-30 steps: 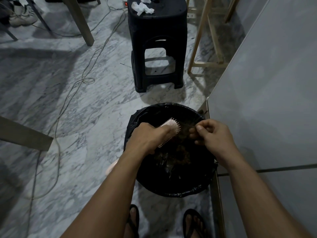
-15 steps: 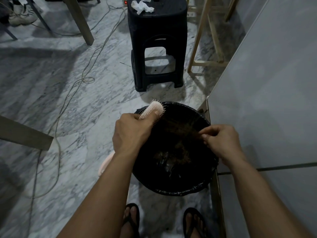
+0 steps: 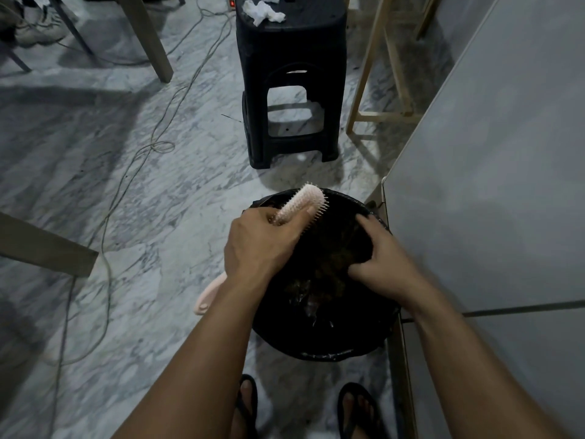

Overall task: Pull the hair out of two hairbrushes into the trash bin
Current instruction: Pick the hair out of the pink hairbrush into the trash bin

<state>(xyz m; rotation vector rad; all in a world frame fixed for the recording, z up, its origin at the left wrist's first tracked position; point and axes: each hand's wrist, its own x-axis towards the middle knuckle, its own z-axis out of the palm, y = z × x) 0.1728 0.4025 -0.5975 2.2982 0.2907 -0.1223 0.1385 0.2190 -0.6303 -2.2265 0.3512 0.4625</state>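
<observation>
One hairbrush (image 3: 300, 205) sits clamped in the left hand (image 3: 258, 245) while the right hand (image 3: 384, 264), fingers (image 3: 364, 221) curled, reaches into the trash bin (image 3: 332, 354) below; loose strands could drift onto the floor (image 3: 126, 201).

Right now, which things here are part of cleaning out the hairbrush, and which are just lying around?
Part of the job:
pink hairbrush
left hand
right hand
trash bin

Lying about:
black stool
crumpled tissues
cables
wooden frame
</observation>
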